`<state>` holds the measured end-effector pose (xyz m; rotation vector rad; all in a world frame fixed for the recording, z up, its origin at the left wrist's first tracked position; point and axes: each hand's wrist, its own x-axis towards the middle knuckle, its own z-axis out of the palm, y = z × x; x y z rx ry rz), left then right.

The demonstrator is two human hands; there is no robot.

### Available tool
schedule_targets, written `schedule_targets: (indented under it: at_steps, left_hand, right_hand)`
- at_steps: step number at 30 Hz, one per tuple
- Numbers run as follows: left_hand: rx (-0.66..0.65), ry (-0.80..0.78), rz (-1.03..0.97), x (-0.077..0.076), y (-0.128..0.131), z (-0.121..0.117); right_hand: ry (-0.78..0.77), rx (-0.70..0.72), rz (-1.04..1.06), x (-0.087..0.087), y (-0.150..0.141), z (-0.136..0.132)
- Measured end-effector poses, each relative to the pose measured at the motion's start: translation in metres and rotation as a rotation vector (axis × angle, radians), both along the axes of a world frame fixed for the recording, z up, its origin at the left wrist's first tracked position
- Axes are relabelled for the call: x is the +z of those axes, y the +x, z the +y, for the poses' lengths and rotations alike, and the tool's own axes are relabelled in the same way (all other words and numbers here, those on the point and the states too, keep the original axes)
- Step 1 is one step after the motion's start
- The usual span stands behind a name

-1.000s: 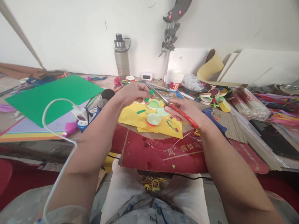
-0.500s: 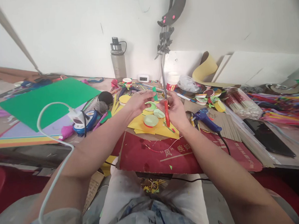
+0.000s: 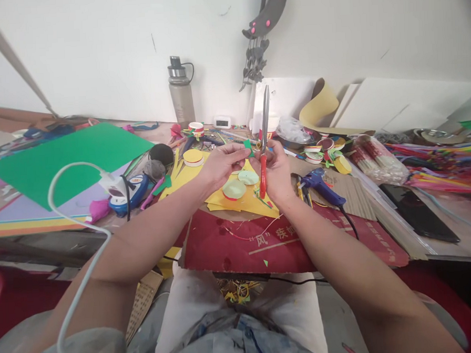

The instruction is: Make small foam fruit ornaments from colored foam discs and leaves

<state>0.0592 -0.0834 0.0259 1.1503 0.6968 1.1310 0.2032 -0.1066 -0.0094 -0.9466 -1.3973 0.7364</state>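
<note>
My right hand is closed around red-handled scissors, whose blades point up and away from me. Between the fingertips of my left hand is a small piece of green paper, just left of the blades. Below my hands, a round cup piece with a pale green top and a light green paper disc rest on yellow paper sheets. A round cup piece with a yellow top sits beyond my left wrist.
A blue glue gun and a black phone lie to the right. Left are a large green sheet and a white cable crossing near my left arm. A bottle stands by the wall. Red cardboard covers the front edge.
The scissors' blades look more closed and lean slightly right. My left fingers have drawn together on the green paper, and the pale green curl by them is no longer visible. The view has shifted slightly.
</note>
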Motion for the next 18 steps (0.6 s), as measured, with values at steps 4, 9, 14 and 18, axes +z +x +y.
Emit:
schedule_targets:
  at_steps: [4, 9, 14, 18]
  left_hand:
    - [0.029, 0.096, 0.056, -0.004, -0.002, 0.002]
    - [0.000, 0.116, 0.071, -0.004, -0.005, 0.003]
    - [-0.016, 0.086, 0.058, -0.003, -0.007, 0.006]
    - [0.044, 0.027, -0.019, 0.004, -0.013, 0.012]
  right_hand:
    - [-0.024, -0.016, 0.006, 0.002, 0.002, 0.000]
    - [-0.035, -0.005, -0.015, 0.001, 0.006, 0.002]
    - [-0.039, 0.003, -0.037, 0.003, 0.007, -0.001]
    - [-0.017, -0.026, -0.083, 0.015, 0.010, -0.009]
